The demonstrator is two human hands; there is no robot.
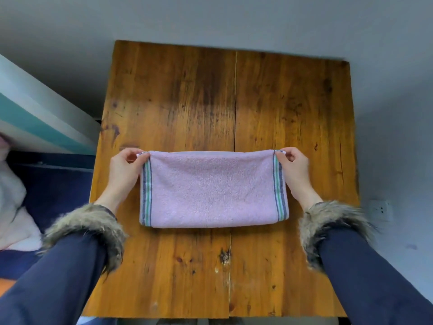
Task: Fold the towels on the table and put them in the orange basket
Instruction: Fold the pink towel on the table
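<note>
Lying folded on the wooden table (281,102), the pink towel (212,188) is pinched at its far corners by the left hand (125,168) and right hand (295,168), fur-cuffed sleeves (93,228) flanking it.

One towel, one table, two hands

A single pink towel (212,190) is seen lying folded on one wooden table (178,90), midway between its left and right edges. Two striped bands are counted on the towel, one at each short end. Two hands are seen, the left hand (125,170) and the right hand (296,171), one at each far corner of the towel. Two dark blue sleeves with fur cuffs are counted, a left sleeve (58,273) and a right sleeve (365,273). One wall socket (380,209) is seen beyond the table's right edge.
</note>
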